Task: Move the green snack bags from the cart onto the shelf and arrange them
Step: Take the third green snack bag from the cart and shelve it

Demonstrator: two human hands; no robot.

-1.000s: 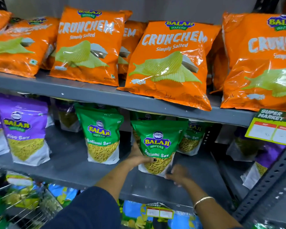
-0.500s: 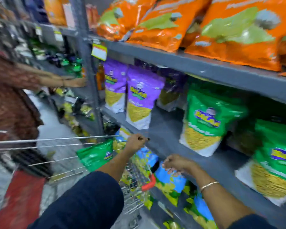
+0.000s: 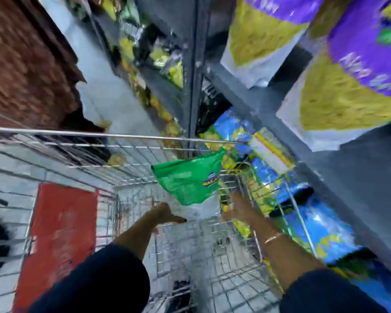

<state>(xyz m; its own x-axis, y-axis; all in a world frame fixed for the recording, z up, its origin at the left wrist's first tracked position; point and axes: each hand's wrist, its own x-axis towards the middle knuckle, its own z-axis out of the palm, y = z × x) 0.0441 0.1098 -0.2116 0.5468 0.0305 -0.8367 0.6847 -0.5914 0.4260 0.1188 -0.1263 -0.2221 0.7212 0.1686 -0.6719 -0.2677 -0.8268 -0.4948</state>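
Green snack bag point(image 3: 190, 179) sits near the middle of the frame, tilted, its top corner pointing up and right toward the far rim of the wire cart point(image 3: 81, 134). A blue and yellow logo shows on its right side, and a pale lower part of the pack shows beneath the green. The whole view is heavily smeared by motion.

Both arms reach into the cart from the bottom of the frame, each in a dark blue sleeve point(image 3: 104, 281). The left hand point(image 3: 165, 214) lies just below and left of the bag, fingers stretched out flat and spread wide, the thumb pointing right toward the pale bottom of the pack. The right hand point(image 3: 237, 208) is just beside the bag's lower right edge; it seems to touch the pack there, but the blur is too strong to tell whether it grips it. A thin gold bangle point(image 3: 273, 237) circles the right wrist.

Grey metal shelf point(image 3: 348, 177) runs down the right side of the frame. Purple snack bags point(image 3: 357, 71) with yellow contents stand on it in the upper right. Blue and yellow bags point(image 3: 321, 220) fill the level below, seen through the cart's wire. A red panel point(image 3: 59, 233) shows at lower left, and a brown patterned garment point(image 3: 25, 62) fills the upper left.
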